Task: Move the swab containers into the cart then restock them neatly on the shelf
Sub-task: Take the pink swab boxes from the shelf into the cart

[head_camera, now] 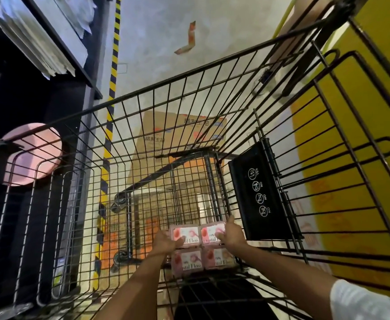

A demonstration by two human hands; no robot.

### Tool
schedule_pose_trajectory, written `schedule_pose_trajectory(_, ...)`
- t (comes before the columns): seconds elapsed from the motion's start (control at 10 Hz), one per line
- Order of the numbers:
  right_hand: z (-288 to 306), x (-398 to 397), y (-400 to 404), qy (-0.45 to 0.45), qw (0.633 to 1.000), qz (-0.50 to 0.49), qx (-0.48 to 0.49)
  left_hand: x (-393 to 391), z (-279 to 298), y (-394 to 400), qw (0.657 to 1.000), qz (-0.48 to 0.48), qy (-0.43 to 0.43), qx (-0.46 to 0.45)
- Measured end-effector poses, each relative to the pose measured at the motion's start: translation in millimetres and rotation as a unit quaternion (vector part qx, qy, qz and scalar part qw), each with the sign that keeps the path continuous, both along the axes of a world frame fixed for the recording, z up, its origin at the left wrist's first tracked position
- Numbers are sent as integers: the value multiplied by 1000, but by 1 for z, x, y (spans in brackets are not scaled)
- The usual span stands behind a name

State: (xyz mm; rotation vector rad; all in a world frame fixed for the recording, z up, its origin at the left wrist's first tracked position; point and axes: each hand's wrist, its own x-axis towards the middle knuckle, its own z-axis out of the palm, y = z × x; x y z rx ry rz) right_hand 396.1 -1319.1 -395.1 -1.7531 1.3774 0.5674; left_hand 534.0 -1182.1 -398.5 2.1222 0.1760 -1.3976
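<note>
containers (198, 247): four pink, labelled, two-by-two in cart (143, 125) | left hand (166, 241), right hand (232, 235): fingers gripping top pair

Below me lies a pale concrete floor (157, 31) with a yellow-black hazard stripe (113, 65); dark shelving (39, 93) stands at my left, a yellow wall (355, 158) at my right.

Boxes (185, 236): four pink, two far, two near
Carts (143, 144): one
Hands (166, 241): two
Cardboard cartons (180, 130): one, far
Pink discs (33, 155): one, left
Black placards (258, 195): one, right
</note>
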Motion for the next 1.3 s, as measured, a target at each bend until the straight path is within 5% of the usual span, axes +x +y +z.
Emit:
schedule_pose_trajectory(0.3,-2,-2,3,21,998,49,-27,-7,-7,-1,992,-81,-90,23)
schedule_pose_trajectory(0.7,-14,-4,11,3,986,126,-107,-10,-8,-5,994,-49,-60,72)
schedule_pose_trajectory(1.0,-8,-5,9,55,987,127,-85,-13,-10,-9,975,-158,-137,69)
schedule_pose_trajectory(1.3,13,-6,10,-7,982,178,-61,-7,-2,-3,974,-173,-135,55)
